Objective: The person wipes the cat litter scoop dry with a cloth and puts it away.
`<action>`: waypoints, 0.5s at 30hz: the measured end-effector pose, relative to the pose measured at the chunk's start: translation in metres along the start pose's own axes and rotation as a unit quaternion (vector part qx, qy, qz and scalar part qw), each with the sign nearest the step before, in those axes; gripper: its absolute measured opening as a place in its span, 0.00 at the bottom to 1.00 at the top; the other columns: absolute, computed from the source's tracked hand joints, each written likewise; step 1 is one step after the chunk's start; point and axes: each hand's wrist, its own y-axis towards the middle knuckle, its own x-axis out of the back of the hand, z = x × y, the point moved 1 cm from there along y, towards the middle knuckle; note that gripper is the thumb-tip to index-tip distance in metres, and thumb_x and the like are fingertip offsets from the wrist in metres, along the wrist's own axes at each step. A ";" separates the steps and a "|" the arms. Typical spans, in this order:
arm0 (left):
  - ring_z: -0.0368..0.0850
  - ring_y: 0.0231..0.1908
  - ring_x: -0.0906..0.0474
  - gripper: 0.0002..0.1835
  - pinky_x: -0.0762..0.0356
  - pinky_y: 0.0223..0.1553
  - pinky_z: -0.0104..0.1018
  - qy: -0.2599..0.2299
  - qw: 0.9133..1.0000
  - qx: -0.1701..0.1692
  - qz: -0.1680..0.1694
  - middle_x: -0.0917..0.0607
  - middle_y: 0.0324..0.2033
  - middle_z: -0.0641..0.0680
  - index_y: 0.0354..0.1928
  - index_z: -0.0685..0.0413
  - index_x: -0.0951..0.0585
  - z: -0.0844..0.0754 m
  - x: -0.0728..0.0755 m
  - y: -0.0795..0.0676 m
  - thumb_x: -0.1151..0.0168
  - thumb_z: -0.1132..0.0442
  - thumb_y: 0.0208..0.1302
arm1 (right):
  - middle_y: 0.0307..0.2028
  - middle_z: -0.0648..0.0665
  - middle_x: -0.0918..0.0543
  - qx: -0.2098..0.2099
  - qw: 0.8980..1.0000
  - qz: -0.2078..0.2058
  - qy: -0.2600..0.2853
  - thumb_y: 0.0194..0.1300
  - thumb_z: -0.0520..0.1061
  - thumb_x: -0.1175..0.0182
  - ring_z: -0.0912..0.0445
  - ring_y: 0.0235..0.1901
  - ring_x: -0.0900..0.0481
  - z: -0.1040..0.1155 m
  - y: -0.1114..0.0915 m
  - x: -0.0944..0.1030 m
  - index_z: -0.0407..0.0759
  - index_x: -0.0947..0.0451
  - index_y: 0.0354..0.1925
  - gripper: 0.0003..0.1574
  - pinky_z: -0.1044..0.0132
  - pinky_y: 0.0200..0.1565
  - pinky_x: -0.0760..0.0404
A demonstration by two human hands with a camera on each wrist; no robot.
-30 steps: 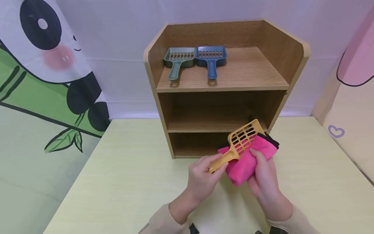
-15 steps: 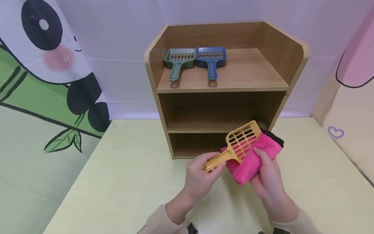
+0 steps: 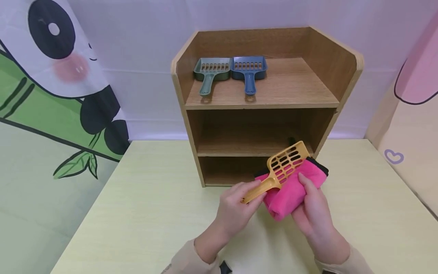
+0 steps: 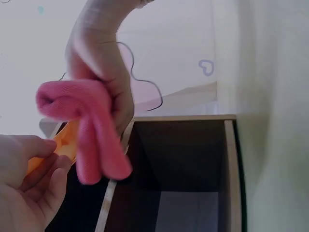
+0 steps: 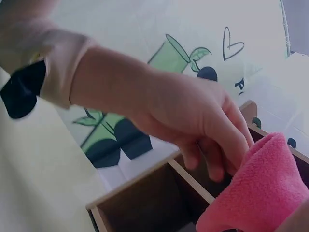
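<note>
My left hand (image 3: 236,203) pinches the handle of a yellow-orange slotted litter scoop (image 3: 287,161), its head tilted up to the right. A folded pink cloth (image 3: 291,192) with a black edge is wrapped around the right side and underside of the scoop head. My right hand (image 3: 316,213) grips this cloth, thumb on top; its other fingers are hidden behind it. In the left wrist view the cloth (image 4: 91,111) hangs in a fold beside the orange scoop handle (image 4: 65,142). The right wrist view shows the cloth (image 5: 265,188) covering the scoop.
A wooden shelf unit (image 3: 263,105) stands behind the hands at the back of the pale table (image 3: 154,213). On its top level, a green scoop (image 3: 212,72) and a blue scoop (image 3: 249,72) lie side by side at the left. A printed cloth backdrop (image 3: 147,68) hangs behind.
The cloth and right hand shift slightly right, then back left, along the scoop head. The left hand keeps hold of the handle, and the scoop moves a little with it.
</note>
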 end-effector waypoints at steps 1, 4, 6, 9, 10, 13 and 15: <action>0.44 0.31 0.16 0.16 0.21 0.33 0.21 -0.003 1.000 0.010 0.008 0.12 0.33 0.57 0.39 0.64 0.16 0.000 0.003 0.002 0.26 0.67 0.46 | 0.71 0.55 0.50 0.006 1.000 0.002 -0.005 0.72 0.56 0.55 0.58 0.71 0.51 0.003 0.001 0.002 0.60 0.63 0.73 0.40 0.61 0.70 0.44; 0.45 0.32 0.15 0.15 0.22 0.31 0.20 -0.031 0.996 0.064 0.044 0.12 0.35 0.57 0.40 0.63 0.15 0.003 0.018 0.008 0.26 0.66 0.48 | 0.69 0.54 0.46 0.018 0.999 0.014 -0.046 0.71 0.56 0.53 0.58 0.69 0.46 0.012 0.004 0.009 0.60 0.59 0.72 0.38 0.63 0.65 0.34; 0.45 0.33 0.15 0.15 0.21 0.31 0.22 -0.054 0.989 0.113 0.073 0.12 0.37 0.57 0.41 0.62 0.15 0.005 0.029 0.012 0.27 0.65 0.49 | 0.65 0.54 0.42 0.017 0.995 0.028 -0.089 0.71 0.55 0.52 0.59 0.65 0.40 0.017 0.005 0.013 0.58 0.58 0.71 0.37 0.67 0.60 0.28; 0.44 0.31 0.17 0.16 0.21 0.28 0.25 -0.083 0.975 0.175 0.112 0.12 0.38 0.57 0.42 0.60 0.15 0.010 0.042 0.017 0.27 0.64 0.50 | 0.59 0.54 0.36 0.011 0.987 0.052 -0.150 0.72 0.54 0.53 0.62 0.58 0.31 0.020 0.008 0.017 0.55 0.52 0.67 0.31 0.70 0.52 0.23; 0.42 0.30 0.18 0.16 0.21 0.28 0.26 -0.091 0.970 0.189 0.122 0.12 0.38 0.56 0.42 0.59 0.15 0.012 0.045 0.018 0.27 0.63 0.50 | 0.57 0.54 0.33 0.009 0.985 0.059 -0.163 0.72 0.53 0.53 0.63 0.56 0.29 0.021 0.008 0.018 0.54 0.50 0.66 0.29 0.70 0.52 0.22; 0.39 0.27 0.21 0.15 0.20 0.27 0.29 -0.111 0.960 0.212 0.145 0.12 0.36 0.56 0.42 0.58 0.14 0.018 0.050 0.019 0.27 0.63 0.50 | 0.53 0.55 0.27 -0.001 0.980 0.079 -0.185 0.72 0.52 0.53 0.63 0.51 0.24 0.022 0.009 0.019 0.53 0.45 0.61 0.23 0.68 0.51 0.21; 0.37 0.26 0.22 0.15 0.20 0.27 0.29 -0.123 0.955 0.217 0.158 0.13 0.36 0.57 0.42 0.58 0.14 0.022 0.053 0.019 0.27 0.63 0.50 | 0.50 0.55 0.24 -0.007 0.978 0.096 -0.187 0.72 0.51 0.53 0.62 0.49 0.21 0.022 0.009 0.020 0.51 0.44 0.61 0.22 0.68 0.50 0.21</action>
